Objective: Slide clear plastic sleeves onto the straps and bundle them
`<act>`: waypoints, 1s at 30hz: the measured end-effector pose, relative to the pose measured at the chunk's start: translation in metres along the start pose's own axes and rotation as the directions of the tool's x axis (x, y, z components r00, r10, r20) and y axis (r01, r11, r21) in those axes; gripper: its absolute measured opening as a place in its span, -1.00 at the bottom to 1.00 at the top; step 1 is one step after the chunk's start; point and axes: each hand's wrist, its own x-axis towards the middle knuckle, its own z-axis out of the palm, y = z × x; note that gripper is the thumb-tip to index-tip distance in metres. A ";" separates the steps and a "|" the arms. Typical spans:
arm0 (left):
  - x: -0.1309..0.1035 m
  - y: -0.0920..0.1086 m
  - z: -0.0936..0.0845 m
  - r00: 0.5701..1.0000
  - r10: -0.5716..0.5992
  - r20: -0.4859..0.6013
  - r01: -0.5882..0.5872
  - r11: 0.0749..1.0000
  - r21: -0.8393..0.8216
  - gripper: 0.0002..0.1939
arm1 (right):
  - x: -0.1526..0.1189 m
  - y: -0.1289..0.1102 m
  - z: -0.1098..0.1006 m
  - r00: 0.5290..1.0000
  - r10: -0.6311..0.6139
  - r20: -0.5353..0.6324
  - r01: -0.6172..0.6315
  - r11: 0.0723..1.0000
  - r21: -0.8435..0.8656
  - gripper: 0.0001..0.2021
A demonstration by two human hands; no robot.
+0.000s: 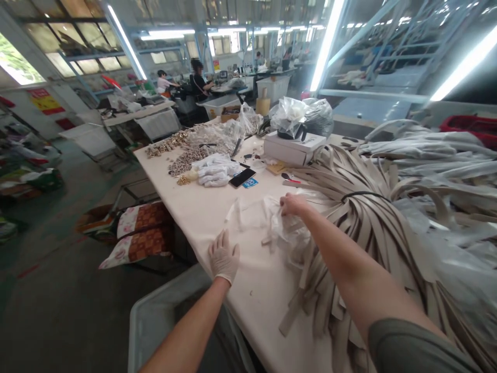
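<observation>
My left hand [224, 255], in a white glove, lies flat near the table's left edge with its fingers spread and nothing in them. Farther right, my right hand [293, 204] is bare and its fingers are pinched on a clear plastic bag [277, 223]. The crumpled bag spreads over the tabletop [202, 217] between the hands. Right of it lies a large bundle of flat beige straps [361, 217], bound with a dark tie [365, 194]. Some strap ends lie beneath the plastic.
Beyond the hands lie white gloves [215, 170], a black phone [243, 177] and piles of small metal parts [194, 155]. A white box [293, 148] stands behind the straps. Below the table's left edge are a grey bin [155, 311] and a patterned cushion [143, 233]. Several people work farther back.
</observation>
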 end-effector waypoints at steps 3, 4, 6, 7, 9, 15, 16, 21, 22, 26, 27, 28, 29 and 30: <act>0.001 0.001 -0.002 1.000 -0.014 0.007 0.014 1.000 -0.013 -0.38 | -0.008 -0.011 -0.007 0.998 -0.060 0.000 0.060 0.998 -0.009 -0.72; 0.001 0.002 -0.003 1.000 -0.018 0.010 0.018 1.000 -0.020 -0.38 | -0.012 -0.015 -0.008 0.996 -0.087 -0.011 0.087 0.996 -0.014 -0.72; 0.001 0.002 -0.003 0.999 -0.024 0.022 0.024 0.999 -0.035 -0.38 | -0.021 -0.023 -0.008 0.988 -0.147 -0.045 0.146 0.989 -0.022 -0.71; 0.001 0.002 -0.003 0.999 -0.023 0.030 0.025 0.999 -0.043 -0.37 | -0.025 -0.027 -0.008 0.982 -0.181 -0.063 0.179 0.983 -0.024 -0.70; 0.002 0.002 -0.004 0.999 -0.024 0.042 0.026 0.998 -0.056 -0.37 | -0.036 -0.038 -0.006 0.964 -0.251 -0.086 0.250 0.968 -0.021 -0.71; 0.003 0.003 -0.008 0.996 -0.039 0.082 0.043 0.998 -0.046 -0.34 | -0.054 -0.107 0.010 0.843 -0.525 -0.118 0.534 0.843 0.065 -0.68; 0.004 0.003 -0.009 0.995 -0.045 0.091 0.049 0.998 -0.040 -0.34 | -0.052 -0.121 0.014 0.825 -0.546 -0.144 0.559 0.827 0.068 -0.60; 0.005 0.004 -0.011 0.994 -0.033 0.103 0.036 0.999 -0.032 -0.38 | -0.036 -0.172 0.027 0.811 -0.560 -0.168 0.578 0.812 0.086 -0.29; 0.005 0.005 -0.012 0.995 -0.026 0.095 0.029 0.999 -0.034 -0.39 | -0.035 -0.178 0.028 0.824 -0.548 -0.144 0.564 0.818 0.114 -0.35; 0.001 0.003 -0.014 0.998 -0.049 0.038 0.052 0.996 -0.076 -0.41 | -0.043 -0.177 0.024 0.901 -0.417 -0.118 0.433 0.874 0.219 -0.68; 0.001 0.002 -0.013 0.998 -0.055 0.022 0.057 0.995 -0.086 -0.42 | -0.047 -0.170 0.022 0.922 -0.368 -0.120 0.387 0.891 0.240 -0.71; 0.002 0.001 -0.012 0.999 -0.054 0.009 0.054 0.994 -0.091 -0.42 | -0.050 -0.160 0.018 0.941 -0.318 -0.118 0.339 0.901 0.270 -0.73; 0.002 0.000 -0.011 0.999 -0.048 0.001 0.048 0.995 -0.092 -0.44 | -0.055 -0.147 0.013 0.956 -0.271 -0.116 0.294 0.905 0.308 -0.76; 0.002 0.000 -0.010 0.999 -0.039 -0.004 0.039 0.995 -0.087 -0.45 | -0.060 -0.132 0.007 0.967 -0.227 -0.117 0.254 0.900 0.355 -0.78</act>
